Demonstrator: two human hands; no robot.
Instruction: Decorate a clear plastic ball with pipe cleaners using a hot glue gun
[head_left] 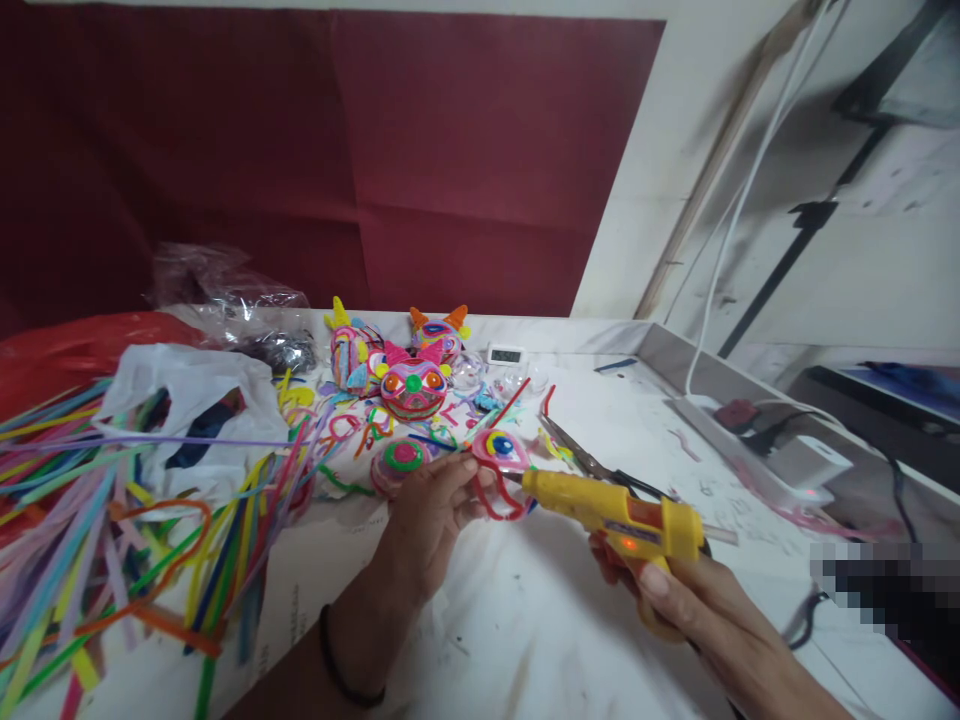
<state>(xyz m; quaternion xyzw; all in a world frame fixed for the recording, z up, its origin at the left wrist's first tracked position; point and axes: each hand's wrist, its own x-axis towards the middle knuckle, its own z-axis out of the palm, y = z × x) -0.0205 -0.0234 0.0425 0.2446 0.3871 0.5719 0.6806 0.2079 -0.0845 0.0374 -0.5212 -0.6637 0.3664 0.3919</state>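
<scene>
I have my left hand (431,520) pinching a pink pipe-cleaner eye piece with a yellow and blue centre (501,450), gripped at its left edge just above the white tabletop (525,620), near the middle of the scene. My right hand (675,590) is clenched around the handle of a yellow hot glue gun (619,515), whose nozzle touches the eye piece's lower right side beside a red pipe-cleaner loop (499,508). Just beyond the gun lie metal scissors with dark handles (592,465). Farther back stand colourful pipe-cleaner masks with horns (412,385) and a small white digital clock (505,354). At the left sprawls a heap of loose multicoloured pipe cleaners (112,520), with a white plastic bag (187,400) behind it. A white power strip (750,440) lies far right.
</scene>
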